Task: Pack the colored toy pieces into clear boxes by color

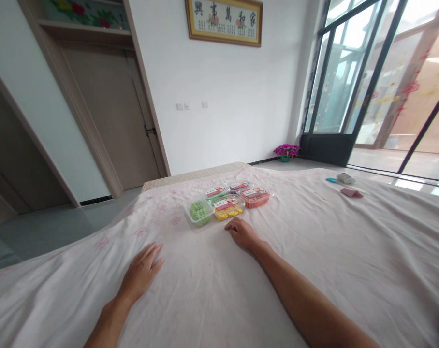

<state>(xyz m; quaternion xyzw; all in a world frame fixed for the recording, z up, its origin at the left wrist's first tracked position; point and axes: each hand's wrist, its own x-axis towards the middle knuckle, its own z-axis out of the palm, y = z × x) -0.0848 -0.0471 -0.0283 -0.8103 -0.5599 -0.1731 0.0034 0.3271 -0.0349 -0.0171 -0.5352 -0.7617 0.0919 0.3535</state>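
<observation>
My left hand lies flat on the pale sheet, fingers stretched out and nothing in it. In front of the plastic boxes, my right hand has its fingers curled together; whatever they may pinch is hidden. Nearest to it is a clear box of small yellow pieces with a red and white label. To that box's left stands an uncovered tub of small green pieces. A labelled box of orange-red pieces sits to the right. Behind are two more labelled boxes, one greenish and one purplish.
A wrinkled pale sheet covers the wide surface. Toward the far right lie a light blue item, a whitish packet and a folded pink piece. Magenta flowers stand by the glass door.
</observation>
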